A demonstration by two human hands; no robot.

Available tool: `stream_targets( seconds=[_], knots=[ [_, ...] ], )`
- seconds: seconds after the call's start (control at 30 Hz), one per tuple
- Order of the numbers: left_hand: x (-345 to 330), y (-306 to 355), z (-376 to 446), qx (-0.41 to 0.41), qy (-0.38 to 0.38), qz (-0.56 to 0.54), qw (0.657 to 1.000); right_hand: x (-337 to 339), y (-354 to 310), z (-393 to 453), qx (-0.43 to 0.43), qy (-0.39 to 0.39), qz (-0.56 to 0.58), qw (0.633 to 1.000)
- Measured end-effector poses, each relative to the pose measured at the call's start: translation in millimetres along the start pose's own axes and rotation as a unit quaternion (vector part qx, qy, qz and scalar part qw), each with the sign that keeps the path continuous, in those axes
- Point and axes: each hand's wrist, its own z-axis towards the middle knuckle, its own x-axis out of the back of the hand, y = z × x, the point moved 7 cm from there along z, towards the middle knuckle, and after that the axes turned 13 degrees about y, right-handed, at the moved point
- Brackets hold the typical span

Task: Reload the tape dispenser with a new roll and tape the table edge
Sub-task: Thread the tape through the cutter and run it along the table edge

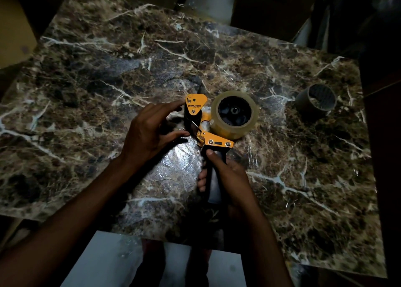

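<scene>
An orange and black tape dispenser (208, 132) lies on its side in the middle of the marble-patterned table (91, 74). A roll of clear tape (235, 115) sits on its wheel. My right hand (225, 176) grips the black handle, thumb just below the orange plate. My left hand (152, 130) is at the dispenser's front, thumb and fingers curled around the black roller under the orange guard; whether they pinch the tape's end I cannot tell. An empty dark cardboard core (316, 99) lies at the right of the table.
Clear film or tape glints on the table in front of me. The near table edge (173, 236) runs above a pale floor. Brown cardboard boxes (13, 26) stand at the far left and far back, dark furniture on the right.
</scene>
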Motion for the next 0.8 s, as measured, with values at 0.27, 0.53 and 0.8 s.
stream_targets(
  seconds=[0.27, 0.53, 0.8],
  knots=[
    [5, -5, 14, -0.013, 0.002, 0.020, 1.000, -11, -1, -1, -0.014, -0.068, 0.006, 0.998],
    [15, 0, 6, -0.030, -0.011, 0.052, 0.998, -10, 2, 1, -0.015, -0.065, 0.010, 0.998],
    [19, -10, 2, -0.004, -0.027, 0.050, 0.998, -15, 2, -4, -0.025, -0.098, 0.050, 0.994]
  ],
)
